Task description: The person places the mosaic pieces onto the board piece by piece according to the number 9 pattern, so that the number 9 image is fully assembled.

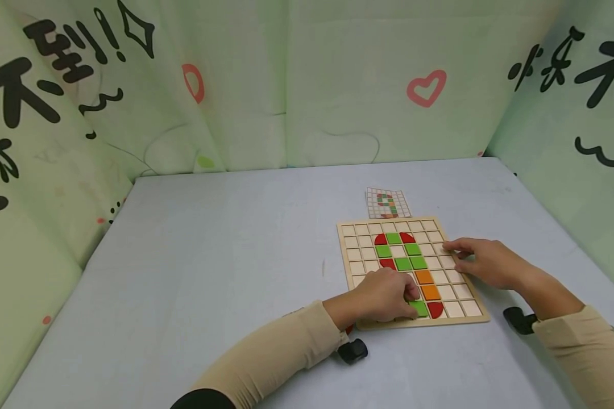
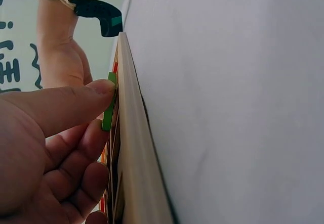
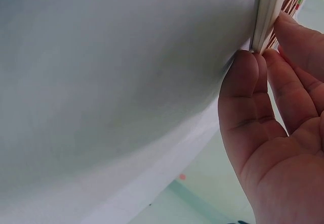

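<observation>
A wooden grid board (image 1: pixel 483 315) lies on the table, with red, green and orange tiles in some of its squares. My left hand (image 1: pixel 386 292) reaches over its lower part. Between thumb and index finger it pinches a green tile (image 2: pixel 108 107), which sits slightly tilted at the board's near row, beside a red rounded tile (image 1: pixel 435 309). My right hand (image 1: pixel 491 264) holds the board's right edge, thumb on the upper face and fingers against the side of the frame (image 3: pixel 268 16). The left hand hides some lower-left squares.
Just behind the board lies a pattern card (image 1: pixel 388 203) printed with a coloured grid. A red piece (image 1: pixel 349 329) shows partly beneath the left wrist. Black wrist cameras (image 1: pixel 353 351) hang under both forearms. Printed green curtains (image 1: pixel 337 85) enclose the white table (image 1: pixel 210 244).
</observation>
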Action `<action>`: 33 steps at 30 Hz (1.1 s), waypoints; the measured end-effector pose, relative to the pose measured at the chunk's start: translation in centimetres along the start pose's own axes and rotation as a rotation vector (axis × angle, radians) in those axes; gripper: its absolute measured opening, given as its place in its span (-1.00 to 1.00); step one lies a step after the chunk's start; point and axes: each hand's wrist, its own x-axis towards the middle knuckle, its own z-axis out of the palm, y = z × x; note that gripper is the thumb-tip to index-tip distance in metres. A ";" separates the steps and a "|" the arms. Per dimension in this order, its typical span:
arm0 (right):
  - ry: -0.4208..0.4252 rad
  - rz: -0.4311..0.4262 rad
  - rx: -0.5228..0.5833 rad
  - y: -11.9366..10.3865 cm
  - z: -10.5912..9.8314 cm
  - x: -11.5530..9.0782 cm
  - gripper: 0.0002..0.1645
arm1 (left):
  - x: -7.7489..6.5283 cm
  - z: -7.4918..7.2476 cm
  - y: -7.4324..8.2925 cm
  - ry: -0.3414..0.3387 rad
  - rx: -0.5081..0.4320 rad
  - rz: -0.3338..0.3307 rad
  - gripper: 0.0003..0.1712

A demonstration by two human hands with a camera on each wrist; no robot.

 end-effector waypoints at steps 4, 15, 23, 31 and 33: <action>0.001 -0.001 0.001 0.0 0.0 0.0 -0.41 | 0.1 0.1 0.0 0.000 -0.006 0.005 -0.82; 0.004 0.001 0.001 0.0 0.0 -0.1 -0.42 | 0.1 0.1 0.0 -0.009 -0.026 0.005 -0.84; -0.001 0.003 0.004 -0.1 -0.1 -0.1 -0.41 | 0.1 -0.2 0.0 -0.023 -0.033 0.017 -0.89; -0.005 0.006 0.009 0.0 0.0 0.0 -0.41 | 0.1 -0.2 -0.1 -0.020 -0.022 0.023 -0.91; -0.005 0.006 0.009 0.0 0.0 0.0 -0.41 | 0.1 -0.2 -0.1 -0.019 -0.023 0.025 -0.91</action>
